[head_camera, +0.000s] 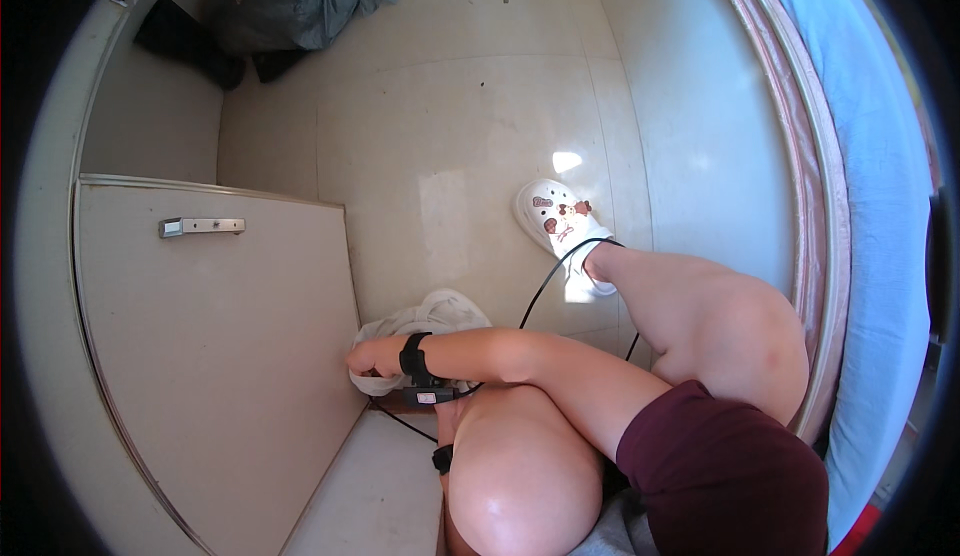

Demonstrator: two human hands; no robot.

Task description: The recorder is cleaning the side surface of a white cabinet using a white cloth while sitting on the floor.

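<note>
My right hand [373,357] reaches across my bent knee, with a black strap at its wrist and a small black device hanging under it. Its fingers are curled into a bunched white cloth or bag [450,310], low beside the corner of a cabinet door. Of my left hand [448,415] only a bit near the wrist shows, under the black device. My knee and right forearm hide the rest, so its fingers cannot be seen. A second black strap [443,459] circles the left wrist.
An open cabinet door [225,346] with a metal handle [202,227] stands at left. A black cable [541,278] loops past my white clog [551,215]. A grey plastic bag [300,8] and black boots [187,42] lie at the upper left. A bed with blue bedding [870,218] borders the right.
</note>
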